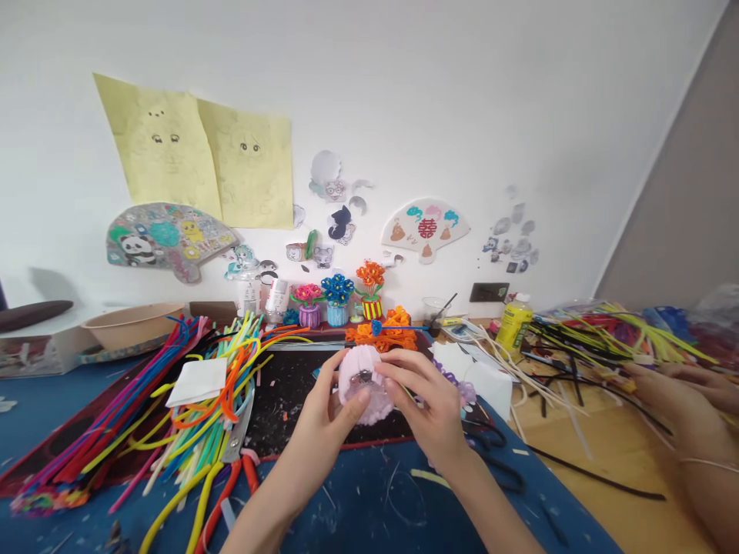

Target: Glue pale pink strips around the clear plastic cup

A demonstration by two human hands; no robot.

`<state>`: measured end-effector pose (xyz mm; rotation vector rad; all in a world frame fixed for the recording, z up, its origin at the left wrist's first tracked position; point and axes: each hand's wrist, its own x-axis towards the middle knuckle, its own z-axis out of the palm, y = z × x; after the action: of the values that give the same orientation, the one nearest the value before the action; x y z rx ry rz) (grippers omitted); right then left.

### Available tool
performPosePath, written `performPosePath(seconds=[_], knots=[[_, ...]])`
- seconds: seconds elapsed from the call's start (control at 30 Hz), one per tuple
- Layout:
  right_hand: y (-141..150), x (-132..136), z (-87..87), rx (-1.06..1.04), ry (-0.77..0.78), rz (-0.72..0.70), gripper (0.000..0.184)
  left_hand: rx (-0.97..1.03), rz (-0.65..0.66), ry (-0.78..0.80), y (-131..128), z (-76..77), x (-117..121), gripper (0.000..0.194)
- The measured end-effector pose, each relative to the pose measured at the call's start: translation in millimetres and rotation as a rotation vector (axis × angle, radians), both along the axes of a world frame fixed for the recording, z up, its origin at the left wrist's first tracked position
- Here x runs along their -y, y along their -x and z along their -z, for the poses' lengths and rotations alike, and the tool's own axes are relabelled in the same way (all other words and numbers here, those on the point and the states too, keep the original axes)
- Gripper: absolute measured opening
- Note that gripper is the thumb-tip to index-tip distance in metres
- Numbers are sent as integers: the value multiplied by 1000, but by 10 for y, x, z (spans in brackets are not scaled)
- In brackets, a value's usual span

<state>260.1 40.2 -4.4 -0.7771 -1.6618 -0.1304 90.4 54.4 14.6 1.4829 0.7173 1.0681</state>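
Note:
A small pale pink pot (359,368), which looks wrapped in fuzzy pipe cleaners, is held up in front of me above the dark mat. My left hand (326,404) grips it from the left, thumb across its near side. On the right, the fingers of my right hand (426,396) press against its upper and right side. A shiny or clear patch shows in its middle; I cannot tell what it is. Just behind are orange pipe-cleaner flowers (386,332), and purple fuzzy pieces (453,377) lie partly behind my right hand.
Bundled pipe cleaners (202,415) and scissors (238,438) lie left. Finished flower pots (337,304) stand along the wall. A yellow bottle (513,323) is at the right back. Another person's hands (663,392) work at far right, near black pipe cleaners (600,473).

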Motion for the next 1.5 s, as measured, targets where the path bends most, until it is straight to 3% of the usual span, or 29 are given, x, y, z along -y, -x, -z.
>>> performPosePath(seconds=[0.13, 0.27, 0.5, 0.63, 0.97, 1.13, 1.37, 1.5], knots=[[5, -2, 3, -54, 74, -42, 31, 8, -5, -15, -9, -9, -10, 64], [41, -42, 26, -253, 224, -157, 31, 7, -4, -48, -19, 7, -59, 63], [86, -96, 23, -605, 572, -448, 39, -56, 12, -196, -15, 211, -206, 61], [87, -93, -6, -685, 643, -482, 40, -134, -7, -277, -14, 273, -244, 57], [33, -95, 32, -470, 709, -483, 69, -217, -44, -353, 20, 289, -279, 55], [42, -112, 81, -362, 702, -344, 65, -265, -69, -321, 1, 317, -286, 53], [-1, -137, 93, -292, 703, -434, 74, -322, -147, -304, -21, 314, -276, 57], [-31, -154, 98, -243, 672, -356, 71, -316, -134, -294, -21, 330, -275, 57]])
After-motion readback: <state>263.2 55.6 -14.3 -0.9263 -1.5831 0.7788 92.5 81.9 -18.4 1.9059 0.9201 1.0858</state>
